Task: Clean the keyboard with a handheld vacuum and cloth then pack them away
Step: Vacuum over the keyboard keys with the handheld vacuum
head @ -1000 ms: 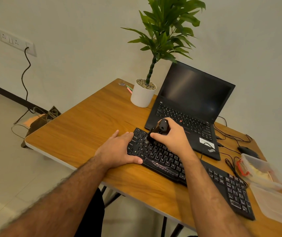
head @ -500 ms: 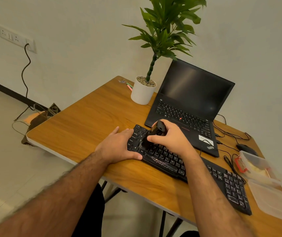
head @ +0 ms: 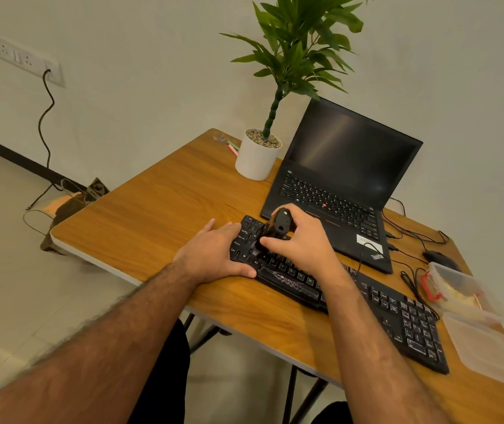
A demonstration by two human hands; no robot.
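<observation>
The tabletop (head: 159,209) is warm orange-brown with a wood grain and a pale edge. The keyboard (head: 397,319) is black with white legends, the vacuum (head: 278,226) and laptop (head: 348,166) are black too, the laptop with a red dot among its keys. The plant (head: 299,44) is green in a white pot (head: 255,163), and the clear box (head: 458,289) has a red clip.

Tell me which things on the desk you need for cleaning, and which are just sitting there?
Needed for the job:
- keyboard
- handheld vacuum, gripped by the right hand
- left hand, resting on the keyboard's end
- clear box and its lid, probably for packing away

Just sitting there:
- laptop
- potted plant
- mouse
</observation>
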